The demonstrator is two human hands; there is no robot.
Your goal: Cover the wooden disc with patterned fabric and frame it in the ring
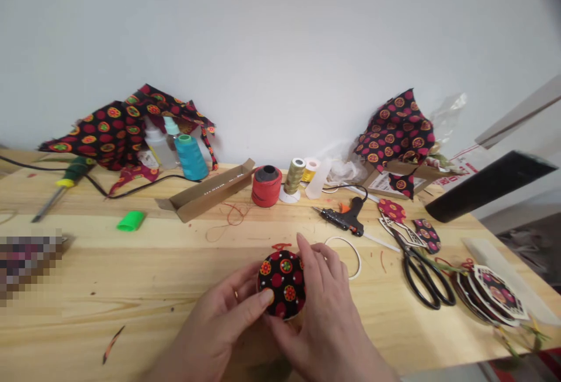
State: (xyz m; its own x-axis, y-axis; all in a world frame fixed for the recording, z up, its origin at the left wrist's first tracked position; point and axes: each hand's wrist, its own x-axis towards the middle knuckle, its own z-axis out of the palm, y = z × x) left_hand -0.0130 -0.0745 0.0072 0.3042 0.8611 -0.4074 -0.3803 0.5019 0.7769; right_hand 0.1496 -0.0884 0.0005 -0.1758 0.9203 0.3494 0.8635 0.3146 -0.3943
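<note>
Between my two hands is a round disc covered in black patterned fabric [283,280], with red dots and orange and green flowers. My left hand [232,306] grips its left edge, the thumb lying on top of the fabric. Around the right side curls my right hand [326,300], its fingers over the far edge and the thumb at the near edge. The disc's underside is hidden. A bit of red trim [281,246] shows just beyond it. A thin white ring [356,256] lies right of my right hand's fingers.
Behind stand red thread [266,186], gold thread [294,176] and a teal cone [191,159]. A black glue gun [348,217] and black-handled scissors [425,280] lie right, near stacked fabric discs [495,294]. An open cardboard box [210,190], a screwdriver [65,183] and a green cap [131,221] lie left.
</note>
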